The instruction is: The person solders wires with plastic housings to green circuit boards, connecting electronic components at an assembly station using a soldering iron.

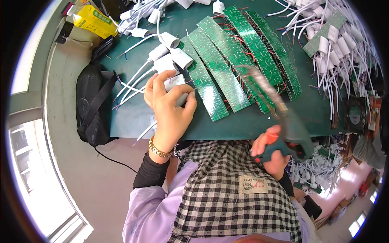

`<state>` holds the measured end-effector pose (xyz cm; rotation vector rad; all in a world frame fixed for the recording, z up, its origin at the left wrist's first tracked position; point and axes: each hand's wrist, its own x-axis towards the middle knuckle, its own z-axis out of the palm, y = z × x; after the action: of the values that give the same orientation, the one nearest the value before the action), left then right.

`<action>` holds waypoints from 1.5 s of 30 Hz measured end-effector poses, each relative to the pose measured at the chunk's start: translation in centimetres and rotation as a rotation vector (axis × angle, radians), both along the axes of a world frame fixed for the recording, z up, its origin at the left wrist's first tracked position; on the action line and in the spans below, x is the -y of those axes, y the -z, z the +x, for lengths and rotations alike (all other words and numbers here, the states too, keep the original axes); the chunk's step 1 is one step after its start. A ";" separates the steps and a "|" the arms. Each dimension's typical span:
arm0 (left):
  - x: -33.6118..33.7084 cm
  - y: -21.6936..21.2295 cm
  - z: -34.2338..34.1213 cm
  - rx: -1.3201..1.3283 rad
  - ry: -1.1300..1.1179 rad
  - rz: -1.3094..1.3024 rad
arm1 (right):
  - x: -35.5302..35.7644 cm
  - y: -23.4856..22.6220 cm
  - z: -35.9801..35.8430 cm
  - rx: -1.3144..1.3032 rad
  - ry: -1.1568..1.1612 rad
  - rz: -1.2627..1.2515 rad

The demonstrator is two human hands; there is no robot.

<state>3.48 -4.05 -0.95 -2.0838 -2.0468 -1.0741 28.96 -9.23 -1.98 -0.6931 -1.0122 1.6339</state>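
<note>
My left hand [168, 107] is closed around a white cylindrical housing [174, 82], its fingers pinching the sides just left of the circuit boards. More white housings [181, 58] with white cables lie right beyond those fingers. My right hand [269, 148] grips a dark teal pistol-shaped power tool [298, 133] with an orange trigger, held at the table's near edge. The tool's long metallic nose is smeared by motion and points up and left over the green circuit board strips [221, 60]. Its exact kind cannot be made out. Red wires show between the strips.
A large heap of white cabled housings [340, 48] covers the right of the green table [247, 127]. Another bundle of white cables [139, 14] lies at the back left. A black bag [91, 101] and a yellow package [95, 22] stand along the left edge.
</note>
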 end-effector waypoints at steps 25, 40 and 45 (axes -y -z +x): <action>-0.2 -0.5 0.2 -0.030 -0.023 -0.147 | 1.2 2.8 0.0 0.713 -0.296 0.331; -0.3 0.2 0.0 -0.057 -0.002 -0.094 | 0.3 -0.2 -0.9 0.254 -0.163 0.050; -0.2 -0.1 0.4 -0.109 -0.020 -0.119 | 0.5 0.3 -0.8 0.254 -0.101 0.059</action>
<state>3.93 -3.82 -0.88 -2.1190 -2.1231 -0.8355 28.18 -9.69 -2.28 -0.8359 -1.2909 1.6229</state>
